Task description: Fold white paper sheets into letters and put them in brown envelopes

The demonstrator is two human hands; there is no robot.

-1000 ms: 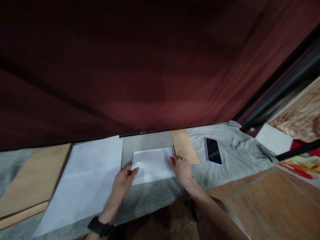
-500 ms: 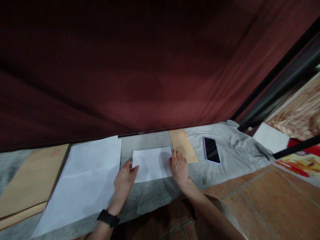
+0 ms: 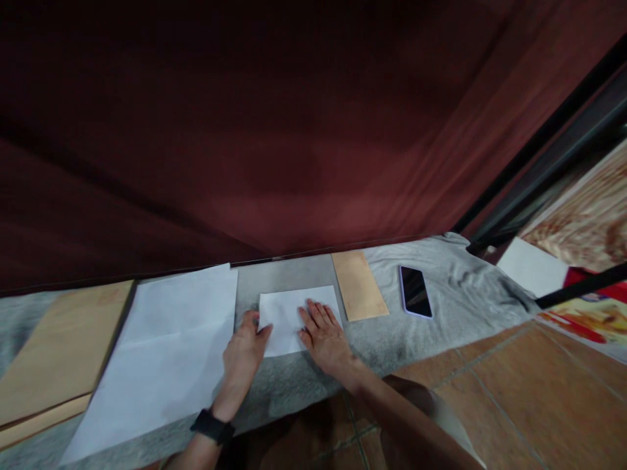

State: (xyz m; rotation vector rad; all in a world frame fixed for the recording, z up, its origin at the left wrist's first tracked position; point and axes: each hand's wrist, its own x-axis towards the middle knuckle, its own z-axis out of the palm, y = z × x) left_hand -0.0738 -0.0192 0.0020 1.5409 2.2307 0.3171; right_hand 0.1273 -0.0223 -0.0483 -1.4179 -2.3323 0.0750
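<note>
Folded paper point(image 3: 287, 313) (seemingly blank), both hands flat

Left hand point(image 3: 243, 349): extended forward from the lower edge of view, palm down, fingers loosely curled, fingertips and thumb directed up and to the right. A dark band encircles the left wrist. Left forearm rises from the bottom of the frame at a slight rightward lean. Right hand point(image 3: 324, 333): laid flat, palm down, fingers straight and slightly spread, pointing forward and a little left. Right forearm enters from the lower right, bare, angled diagonally toward the hand. The two hands lie near each other, not touching. Neither hand grips anything.
</note>
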